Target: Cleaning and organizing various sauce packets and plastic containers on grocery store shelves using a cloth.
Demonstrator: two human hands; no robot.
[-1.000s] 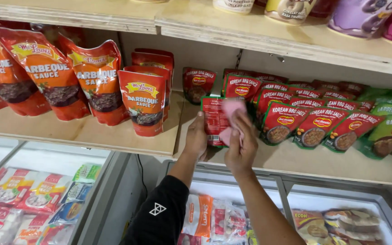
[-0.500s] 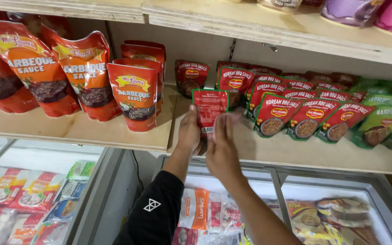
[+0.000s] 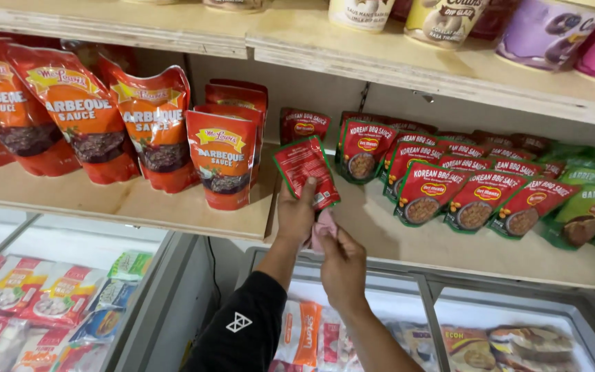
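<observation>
My left hand (image 3: 295,215), at the end of a black sleeve, grips a small red sauce pouch (image 3: 305,170) with a green edge by its lower corner. It holds the pouch tilted just above the front of the wooden shelf (image 3: 173,207). My right hand (image 3: 343,267) is right below it, in front of the shelf edge, closed on a pink cloth (image 3: 322,232) that pokes up between the two hands. More red pouches of the same kind (image 3: 421,189) stand in rows just to the right.
Large orange sauce pouches (image 3: 153,127) stand on the shelf to the left, and green pouches (image 3: 583,217) at the far right. Tubs and jars (image 3: 442,21) line the upper shelf. Glass-lidded chest freezers (image 3: 504,303) holding frozen packs (image 3: 15,296) sit below.
The right hand with the pink cloth has dropped from the pouch's face to below it. The left hand has lowered the pouch and tilted it.
</observation>
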